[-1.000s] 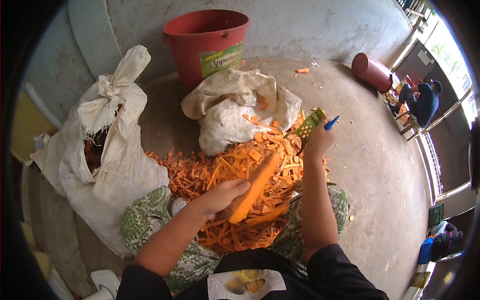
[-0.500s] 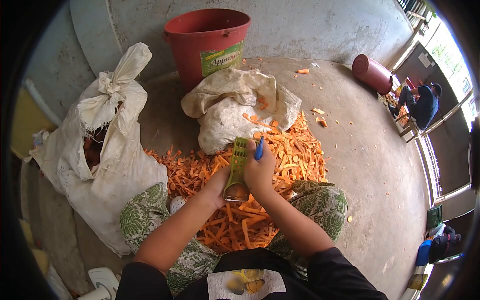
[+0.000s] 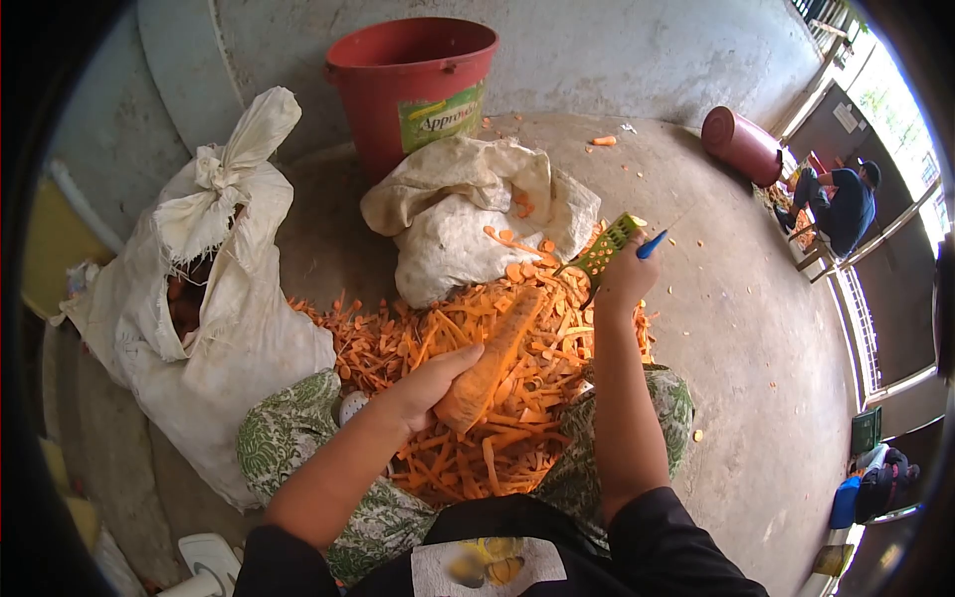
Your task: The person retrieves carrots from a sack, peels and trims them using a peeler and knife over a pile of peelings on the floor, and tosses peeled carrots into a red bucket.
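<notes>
A large orange carrot (image 3: 492,363), partly peeled, is in my left hand (image 3: 428,386), which is closed round its lower end and tilts it up to the right. My right hand (image 3: 627,279) is raised to the right of the carrot and apart from it. Its fingers are closed on a green peeler (image 3: 609,245) with rows of holes. A blue-handled knife (image 3: 652,244) with a thin blade is in the same fist, pointing up and right. Beneath both hands spreads a heap of carrot peelings (image 3: 477,463) between my legs.
A crumpled white sack (image 3: 448,224) lies behind the peelings, before a red bucket (image 3: 378,109). Another white sack (image 3: 239,348) stands at left. A dark red bin (image 3: 738,147) lies tipped over at right, near a seated person (image 3: 846,209). Carrot scraps dot the concrete floor (image 3: 756,328).
My right hand has swung up and right with the peeler and knife, away from my left hand. The carrot, previously mostly hidden behind the peeler, now shows at length in my left hand.
</notes>
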`<state>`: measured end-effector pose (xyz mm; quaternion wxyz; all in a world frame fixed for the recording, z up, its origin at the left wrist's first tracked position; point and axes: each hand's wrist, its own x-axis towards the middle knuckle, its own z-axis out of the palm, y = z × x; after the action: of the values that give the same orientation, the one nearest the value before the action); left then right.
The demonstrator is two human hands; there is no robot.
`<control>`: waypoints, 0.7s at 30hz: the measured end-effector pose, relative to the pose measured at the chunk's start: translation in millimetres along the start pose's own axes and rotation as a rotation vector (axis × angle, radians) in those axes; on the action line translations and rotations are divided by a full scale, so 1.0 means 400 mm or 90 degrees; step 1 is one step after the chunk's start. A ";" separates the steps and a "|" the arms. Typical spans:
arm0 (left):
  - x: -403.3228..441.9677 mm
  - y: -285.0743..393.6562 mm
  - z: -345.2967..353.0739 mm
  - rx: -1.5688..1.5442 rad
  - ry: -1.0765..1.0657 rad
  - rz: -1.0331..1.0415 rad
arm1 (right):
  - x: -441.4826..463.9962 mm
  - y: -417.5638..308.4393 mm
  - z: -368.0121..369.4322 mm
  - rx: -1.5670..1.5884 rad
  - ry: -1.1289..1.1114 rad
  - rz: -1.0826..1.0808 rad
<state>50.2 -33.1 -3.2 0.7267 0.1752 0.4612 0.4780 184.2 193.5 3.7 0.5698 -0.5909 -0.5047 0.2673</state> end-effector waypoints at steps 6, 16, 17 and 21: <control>0.042 -0.017 -0.007 -0.224 0.012 -0.030 | -0.261 -0.085 -0.017 0.112 -0.324 -0.030; 0.046 -0.024 0.019 -0.250 0.060 0.088 | -0.351 -0.104 -0.033 -0.017 -0.356 -0.120; 0.049 -0.030 0.017 -0.250 0.059 0.087 | -0.339 -0.089 -0.027 -0.018 -0.355 -0.119; 0.018 -0.044 0.049 -0.017 0.094 0.000 | -0.173 -0.019 0.026 -0.102 -0.129 -0.170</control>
<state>76.8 -31.9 -8.9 0.6930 0.1297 0.5073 0.4955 148.8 134.0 -9.2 0.4973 -0.5324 -0.6532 0.2063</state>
